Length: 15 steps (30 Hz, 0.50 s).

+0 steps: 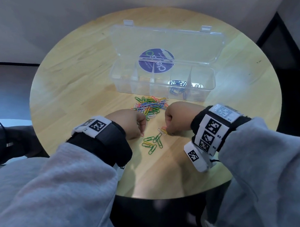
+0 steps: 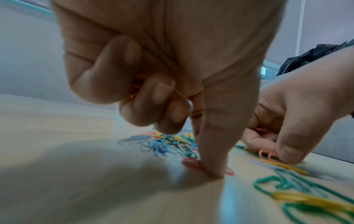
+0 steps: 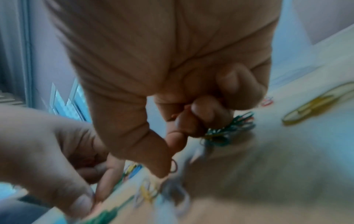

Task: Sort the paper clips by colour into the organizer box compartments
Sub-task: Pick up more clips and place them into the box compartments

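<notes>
Centre frame: clear organizer box, purple round label unreadable. Below, left hand and right hand pinching orange paper clips.

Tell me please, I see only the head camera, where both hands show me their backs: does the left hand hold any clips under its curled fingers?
Observer: Yes. In the left wrist view the left hand holds orange-red clips inside its curled fingers.
Operator: And what does its index finger do?
Observer: The index finger points straight down and presses a red clip onto the table.
Operator: Is the right hand empty?
Observer: No. The same view shows the right hand with pinkish clips tucked in its curled fingers.
</notes>
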Tool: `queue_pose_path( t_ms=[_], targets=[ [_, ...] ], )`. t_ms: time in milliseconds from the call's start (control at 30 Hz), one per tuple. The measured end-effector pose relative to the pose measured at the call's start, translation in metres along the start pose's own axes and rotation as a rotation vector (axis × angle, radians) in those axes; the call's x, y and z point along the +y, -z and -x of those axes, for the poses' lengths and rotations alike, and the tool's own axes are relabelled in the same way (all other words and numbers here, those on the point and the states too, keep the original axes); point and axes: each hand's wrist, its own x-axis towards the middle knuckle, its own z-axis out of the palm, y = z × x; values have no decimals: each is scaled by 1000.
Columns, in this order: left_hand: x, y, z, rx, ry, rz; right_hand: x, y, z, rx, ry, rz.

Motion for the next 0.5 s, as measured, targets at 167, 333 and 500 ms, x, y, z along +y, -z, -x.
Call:
queue_pose_path(
  t_ms=[167,333,500],
  targets=[
    [2,0,2,-14,26,-43,17,26,13,35,-1,-255],
    [7,2,4,-46,61,-69,33,34,19,31,-2,-547],
    [10,4,9,-34,81,-10,35,28,17,-22,15,-833]
  ],
)
